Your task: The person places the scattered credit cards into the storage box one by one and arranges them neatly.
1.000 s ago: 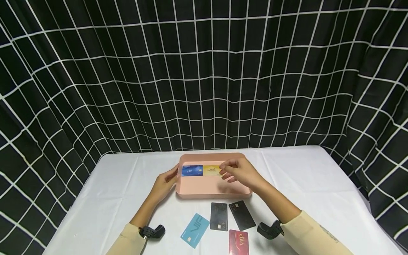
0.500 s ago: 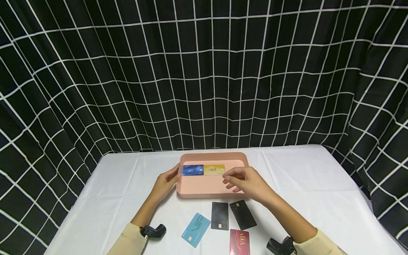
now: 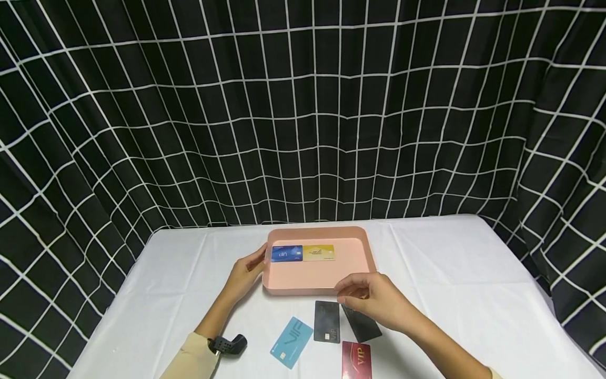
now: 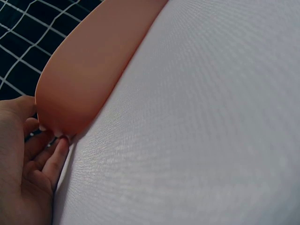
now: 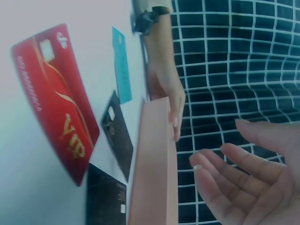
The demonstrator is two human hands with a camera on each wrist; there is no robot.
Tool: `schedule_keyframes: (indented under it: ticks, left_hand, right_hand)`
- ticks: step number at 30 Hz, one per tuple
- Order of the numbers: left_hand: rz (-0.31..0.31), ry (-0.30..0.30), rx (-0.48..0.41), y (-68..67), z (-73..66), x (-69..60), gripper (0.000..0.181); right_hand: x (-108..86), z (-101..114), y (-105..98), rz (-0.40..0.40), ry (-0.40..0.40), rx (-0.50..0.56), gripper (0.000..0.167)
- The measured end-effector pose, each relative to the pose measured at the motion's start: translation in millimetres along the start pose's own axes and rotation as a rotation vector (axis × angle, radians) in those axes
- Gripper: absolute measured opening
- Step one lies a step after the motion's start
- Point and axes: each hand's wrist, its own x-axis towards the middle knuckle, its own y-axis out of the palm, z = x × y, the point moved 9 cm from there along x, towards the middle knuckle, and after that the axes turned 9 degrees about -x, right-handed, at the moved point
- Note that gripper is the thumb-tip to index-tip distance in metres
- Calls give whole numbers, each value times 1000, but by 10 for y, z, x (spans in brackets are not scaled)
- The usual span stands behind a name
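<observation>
A pink tray holds a blue VIP card and a yellow card, side by side along its upper left. My left hand grips the tray's left end; in the left wrist view its thumb is at the rim and the fingers touch the corner wall. Over the tray's front right edge hovers my right hand, fingers loosely bent and holding nothing, partly covering a black card. Beside that lie another black card, a light blue card and a red VIP card.
White cloth covers the table. Black curtain with a white grid hangs behind and at both sides. A black wrist device sits on the left forearm.
My right hand has drawn back from above the yellow card toward the front right, over the tray's edge and the black card. The left hand stays at the tray; the cards have not moved.
</observation>
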Motion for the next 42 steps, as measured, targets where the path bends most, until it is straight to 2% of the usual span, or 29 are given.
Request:
schedule_keyframes:
  ticks: [5, 13, 21, 26, 29, 32, 39, 42]
  left_hand:
    - [9, 5, -6, 17, -2, -7, 48]
    - [10, -1, -30, 56, -2, -22, 48]
    - [-2, 0, 2, 41, -51, -26, 48]
    - [2, -5, -7, 40, -30, -14, 48]
    - [4, -17, -10, 39, -21, -11, 48]
    - [0, -4, -8, 36, -31, -12, 47]
    - [31, -41, 12, 59, -370, -110, 48]
    - [41, -37, 0, 53, -374, -112, 48]
  right_hand:
    - [-119, 7, 101, 38, -44, -50, 22]
    - [-302, -29, 271, 132, -60, -115, 35]
    - [-410, -50, 482, 225, -57, -164, 49]
    - [-442, -94, 551, 246, -14, -283, 56]
    - [-446, -86, 578, 257, -23, -369, 56]
    - [-456, -65, 599, 259, -30, -423, 55]
    - [-484, -34, 677, 248, -93, -530, 59]
    - [-493, -29, 685, 237, -100, -566, 61]
